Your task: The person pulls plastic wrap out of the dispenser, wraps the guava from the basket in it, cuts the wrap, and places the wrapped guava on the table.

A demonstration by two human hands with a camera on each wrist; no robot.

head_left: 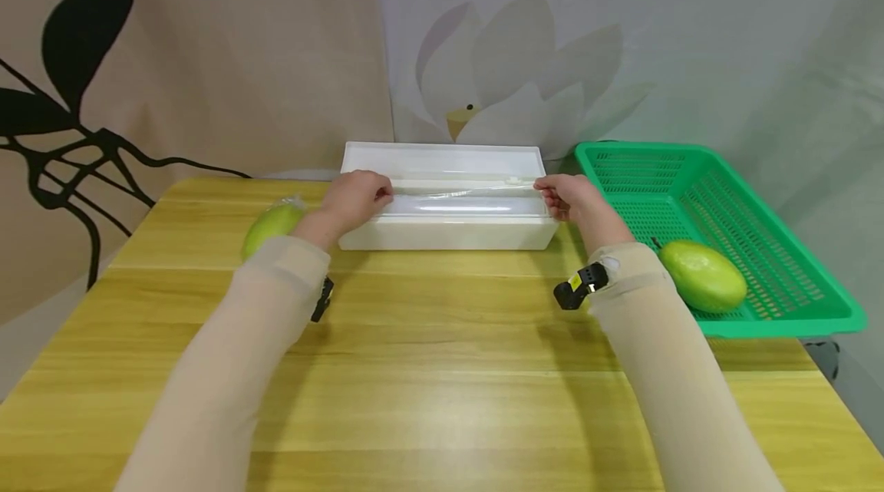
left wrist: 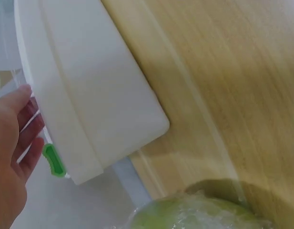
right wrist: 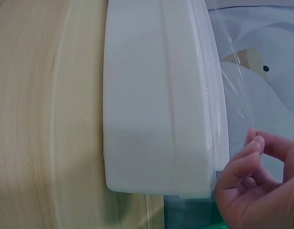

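Observation:
A white cling film dispenser box [head_left: 449, 233] lies lengthwise at the back of the table, its lid [head_left: 442, 158] raised. Above its opening a clear strip of cling film [head_left: 459, 193] stretches between both hands. My left hand [head_left: 355, 199] pinches the strip's left end, at the box's left corner. With thumb and fingertips, my right hand [head_left: 572, 196] pinches the other end; the right wrist view shows the film [right wrist: 239, 102] running up from those fingertips. Left of the box sits a green mango [head_left: 268, 227] wrapped in cling film, partly hidden behind the left wrist.
At the right stands a green plastic basket [head_left: 815, 323] holding an unwrapped green mango [head_left: 700, 275]. A small green part [left wrist: 54, 160] shows on the box's end beside the left fingers. Behind the wooden table [head_left: 442, 369] hangs a printed curtain [head_left: 276, 54].

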